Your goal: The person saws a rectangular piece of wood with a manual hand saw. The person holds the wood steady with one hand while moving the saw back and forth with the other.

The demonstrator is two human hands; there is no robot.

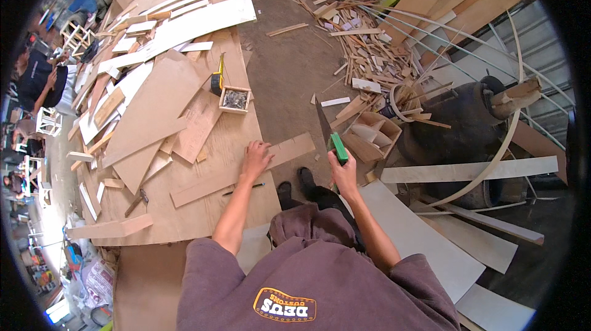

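Head view: my right hand is closed round the green-handled saw, blade pointing away; my left hand, fingers spread, rests on the narrow board, left of the saw, long axis slanting rightward past the table edge.

bright, soft light | glare on left-side floor | fisheye bending, black corners

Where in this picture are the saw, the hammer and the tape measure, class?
Saw [337, 145]: head view, on its green handle.
Hammer [135, 204]: head view, on its wooden handle.
Tape measure [216, 83]: head view, on its case.
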